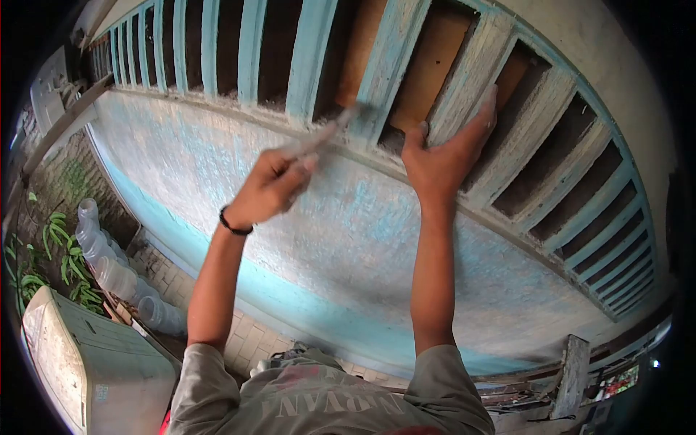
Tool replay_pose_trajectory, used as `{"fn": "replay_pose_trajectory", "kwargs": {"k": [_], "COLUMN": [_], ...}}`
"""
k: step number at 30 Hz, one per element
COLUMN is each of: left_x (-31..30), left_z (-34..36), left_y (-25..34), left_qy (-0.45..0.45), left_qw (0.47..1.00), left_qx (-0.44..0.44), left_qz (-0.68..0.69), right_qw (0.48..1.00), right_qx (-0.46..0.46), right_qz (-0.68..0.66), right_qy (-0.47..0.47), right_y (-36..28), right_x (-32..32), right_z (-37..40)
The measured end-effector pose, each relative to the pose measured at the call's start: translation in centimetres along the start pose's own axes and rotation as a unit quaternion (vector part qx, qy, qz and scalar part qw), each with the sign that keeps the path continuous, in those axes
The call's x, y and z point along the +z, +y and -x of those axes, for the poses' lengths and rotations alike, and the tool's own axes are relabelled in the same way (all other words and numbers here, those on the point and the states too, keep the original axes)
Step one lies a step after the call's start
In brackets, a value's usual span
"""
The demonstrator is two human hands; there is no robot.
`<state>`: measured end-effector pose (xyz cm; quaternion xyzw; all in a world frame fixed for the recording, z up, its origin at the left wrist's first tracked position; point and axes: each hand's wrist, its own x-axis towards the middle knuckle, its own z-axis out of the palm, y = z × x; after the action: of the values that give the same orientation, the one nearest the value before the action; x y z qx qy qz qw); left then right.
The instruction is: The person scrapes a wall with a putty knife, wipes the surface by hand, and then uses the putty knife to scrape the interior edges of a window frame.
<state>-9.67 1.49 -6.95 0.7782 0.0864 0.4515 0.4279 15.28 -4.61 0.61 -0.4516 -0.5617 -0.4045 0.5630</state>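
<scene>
Clear plastic tubs in a row, L side of frame, at least 5, some overlapping; contents can't tell. 1 big off-white boxy container, lower L; inside not visible.

Left hand, ctr-left, w/ 1 black wristband: fingers closed around 1 thin pale tool, blurred, type unclear. Tool's tip is at the foot of a pale-blue painted wooden slat, upper ctr; contact can't tell. Right hand, ctr-right: spread wide, thumb + fingers either side of a worn grey-blue wooden slat, hiding its lower part; grip firmness can't tell.

Orange-brown panel shows behind 3 gaps, top ctr; other gaps dark. Far-end slats too small to count. Peeling blue-grey wall below slats, partly blocked by both forearms. Also: green leafy plants far L, 1 weathered upright plank lower R, brick paving bottom, ctr-left.
</scene>
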Motion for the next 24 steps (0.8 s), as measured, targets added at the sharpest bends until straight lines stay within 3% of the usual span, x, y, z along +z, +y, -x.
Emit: {"fn": "replay_pose_trajectory", "kwargs": {"k": [4,6,10,11,15,17,24], "left_x": [-0.7,-0.7,0.8,1.1,0.0,-0.4,0.6], "left_z": [-2.5,-4.7,-6.0,-5.5,-1.9,-0.7,-2.3], "left_y": [3.0,3.5,4.2,4.2,0.4,-2.1,0.2], "left_qy": [0.052,0.047,0.047,0.049,0.024,0.003,0.009], "left_qw": [0.993,0.994,0.997,0.997,0.995,0.998,1.000], "left_qx": [0.022,0.041,0.026,0.018,-0.055,-0.016,0.026], "left_qz": [0.100,0.084,0.061,0.053,0.078,0.067,-0.005], "right_qw": [0.987,0.968,0.972,0.986,0.992,0.993,0.993], "right_qx": [-0.003,0.011,0.039,0.000,-0.059,-0.055,-0.050], "right_qz": [-0.158,-0.247,-0.230,-0.166,-0.111,-0.104,-0.091], "right_qy": [-0.022,-0.038,-0.026,-0.030,-0.012,-0.019,-0.049], "right_y": [0.7,1.4,2.9,3.3,2.6,2.4,2.5], "right_x": [-0.9,-1.6,-2.1,-2.0,-1.4,-1.3,-1.7], "right_z": [-0.4,-1.0,-1.6,-1.4,-0.7,-0.4,-0.3]}}
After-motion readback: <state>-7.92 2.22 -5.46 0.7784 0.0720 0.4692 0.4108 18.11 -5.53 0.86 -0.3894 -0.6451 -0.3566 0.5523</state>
